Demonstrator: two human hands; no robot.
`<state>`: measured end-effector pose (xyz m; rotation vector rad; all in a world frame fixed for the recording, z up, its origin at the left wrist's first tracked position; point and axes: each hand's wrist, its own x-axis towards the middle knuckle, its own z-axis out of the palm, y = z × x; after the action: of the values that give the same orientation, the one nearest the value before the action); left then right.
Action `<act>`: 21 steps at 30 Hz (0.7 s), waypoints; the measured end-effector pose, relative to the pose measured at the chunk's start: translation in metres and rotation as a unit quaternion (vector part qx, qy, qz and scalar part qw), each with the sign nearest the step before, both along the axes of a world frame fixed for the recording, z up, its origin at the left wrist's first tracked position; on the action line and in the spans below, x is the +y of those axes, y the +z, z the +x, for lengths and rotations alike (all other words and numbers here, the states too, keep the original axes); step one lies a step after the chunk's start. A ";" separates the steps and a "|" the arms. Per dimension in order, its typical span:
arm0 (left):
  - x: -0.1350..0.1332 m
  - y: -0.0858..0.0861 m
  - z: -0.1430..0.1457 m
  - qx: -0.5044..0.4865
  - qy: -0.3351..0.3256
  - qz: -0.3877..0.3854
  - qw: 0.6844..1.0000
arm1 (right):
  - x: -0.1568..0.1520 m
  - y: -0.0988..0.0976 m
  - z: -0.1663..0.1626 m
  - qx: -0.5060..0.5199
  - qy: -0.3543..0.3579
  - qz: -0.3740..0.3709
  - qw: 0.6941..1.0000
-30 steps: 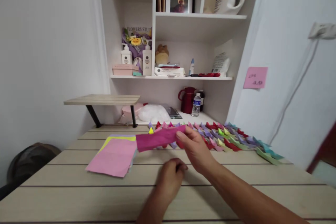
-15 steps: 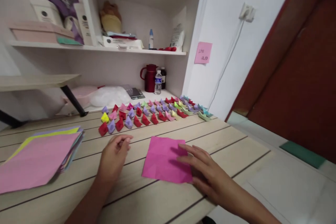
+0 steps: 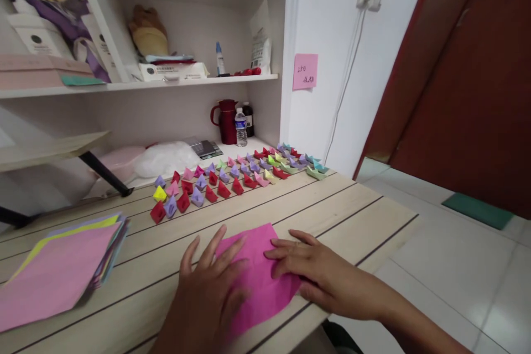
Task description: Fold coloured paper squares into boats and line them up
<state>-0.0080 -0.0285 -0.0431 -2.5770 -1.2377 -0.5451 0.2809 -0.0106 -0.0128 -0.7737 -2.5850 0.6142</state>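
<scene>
A magenta square of paper [image 3: 261, 282] lies flat on the wooden desk [image 3: 332, 204] near its front edge. My left hand [image 3: 209, 293] rests on the sheet's left part with fingers spread out flat. My right hand [image 3: 309, 274] lies on the sheet's right side, fingers stretched and pressing down on it. Neither hand grips anything.
Several small folded paper boats [image 3: 232, 180] in many colours stand in rows farther back on the desk. A stack of coloured paper [image 3: 58, 268] lies at the left. Shelves behind hold a red jug [image 3: 227, 121], a water bottle [image 3: 240, 127] and boxes. The desk's right edge drops to a tiled floor.
The magenta sheet was held up in my right hand, then laid on the desk. My left hand has moved onto it and opened flat. The view swung right and down.
</scene>
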 end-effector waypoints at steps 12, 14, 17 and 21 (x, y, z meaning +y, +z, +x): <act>-0.076 0.000 -0.014 0.072 -0.032 0.117 0.990 | -0.053 -0.009 -0.014 0.079 -0.018 -0.063 0.995; -0.079 0.001 -0.014 0.023 -0.019 0.093 0.995 | -0.057 -0.013 -0.017 0.119 -0.050 -0.087 0.988; -0.081 -0.001 -0.014 -0.096 0.024 0.039 0.994 | -0.055 -0.016 -0.024 0.124 -0.122 -0.112 0.978; -0.083 -0.004 -0.014 -0.202 0.099 -0.052 0.973 | -0.051 -0.016 -0.033 0.107 -0.192 -0.103 0.970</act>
<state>-0.0221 -0.1116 -0.0472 -2.4597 -1.6676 -1.0211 0.2482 -0.0619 -0.0283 -1.1682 -2.1196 0.8001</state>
